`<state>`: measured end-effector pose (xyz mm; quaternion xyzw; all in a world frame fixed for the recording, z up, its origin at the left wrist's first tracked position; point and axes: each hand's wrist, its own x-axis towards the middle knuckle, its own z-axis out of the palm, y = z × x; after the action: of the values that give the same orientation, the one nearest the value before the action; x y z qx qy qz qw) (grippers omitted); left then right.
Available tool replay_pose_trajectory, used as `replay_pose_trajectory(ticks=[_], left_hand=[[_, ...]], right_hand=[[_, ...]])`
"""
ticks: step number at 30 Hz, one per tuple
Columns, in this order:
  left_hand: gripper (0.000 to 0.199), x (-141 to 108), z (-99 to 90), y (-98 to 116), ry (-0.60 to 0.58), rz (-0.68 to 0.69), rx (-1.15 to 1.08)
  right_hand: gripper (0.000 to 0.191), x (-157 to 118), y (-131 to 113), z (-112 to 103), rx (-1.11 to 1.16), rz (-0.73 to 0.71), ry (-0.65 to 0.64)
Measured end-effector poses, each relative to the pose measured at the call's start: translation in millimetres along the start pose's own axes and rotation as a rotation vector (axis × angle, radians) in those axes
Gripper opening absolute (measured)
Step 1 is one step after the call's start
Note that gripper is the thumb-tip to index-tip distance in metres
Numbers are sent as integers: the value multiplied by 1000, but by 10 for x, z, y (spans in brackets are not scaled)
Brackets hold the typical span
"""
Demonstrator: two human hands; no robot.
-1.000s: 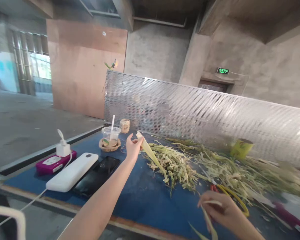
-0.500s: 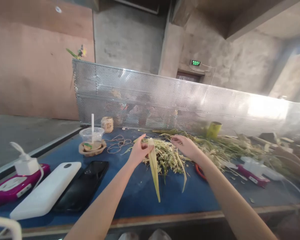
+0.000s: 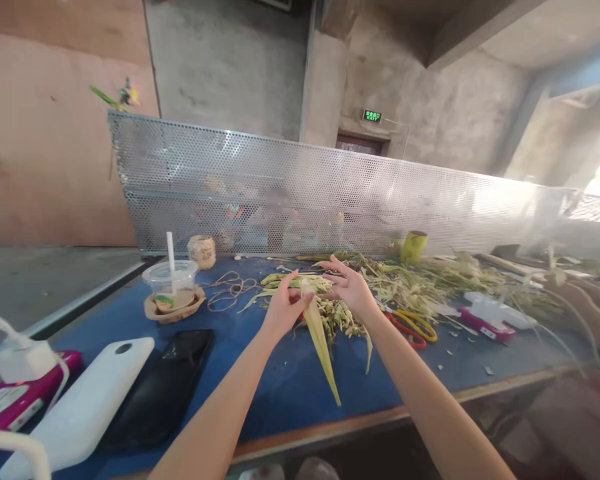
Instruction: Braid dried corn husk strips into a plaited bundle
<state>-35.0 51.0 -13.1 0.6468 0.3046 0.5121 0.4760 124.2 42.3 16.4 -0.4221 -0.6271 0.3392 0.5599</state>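
Observation:
My left hand (image 3: 284, 309) pinches the upper end of a long pale husk strip (image 3: 323, 348) between thumb and fingers. The strip tapers to a point and hangs down toward the table's front edge. Close by on the right, my right hand (image 3: 351, 291) is raised with its fingers spread and nothing visible in them. Behind and beneath both hands lies a heap of small pale-green plant pieces (image 3: 347, 321), partly hidden by the hands and the strip. To the right of the heap lie red and yellow looped handles (image 3: 420, 325).
At left are a black phone (image 3: 163, 390), a white power bank (image 3: 83, 407), a magenta power strip (image 3: 27, 393) and a plastic cup (image 3: 170, 277). Looped cord (image 3: 230, 290) lies behind. Loose stalks (image 3: 430, 283) and another person's hand (image 3: 565, 283) are at right. A perforated metal screen (image 3: 300, 193) stands behind.
My right hand has moved left and its fingers have spread. The husk strip's tip has swung slightly right. The view has turned right, showing the yellow handle and another person's hand.

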Motion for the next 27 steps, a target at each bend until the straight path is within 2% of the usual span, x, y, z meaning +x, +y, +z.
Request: replay_pose_trajectory(ticks=[2,4,8,11,18,21,25,27], left_hand=[[69,0,0,-21,17,0,15],[69,-2,0,-40,37,3,35],[72,-5,12,-41,47,15,83],[71,-5,29,-20,46,29,116],[70,-58,-1,-1,64,65,388],[71,-76,26,14,73,69,419],[81,-78,69,68,135,161,506],[81,-79,67,119,113,200,601]], right_hand=[[39,-28,49,-13,42,2,13],[38,-38,81,-7,-22,-32,28],[41,1,70,67,-375,-181,-1],[26,64,31,130,-556,-216,-37],[20,173,29,151,-600,-296,-219],[16,145,89,118,-691,-369,-224],[15,81,105,90,-751,-409,-247],[14,63,74,103,-800,-430,-268]])
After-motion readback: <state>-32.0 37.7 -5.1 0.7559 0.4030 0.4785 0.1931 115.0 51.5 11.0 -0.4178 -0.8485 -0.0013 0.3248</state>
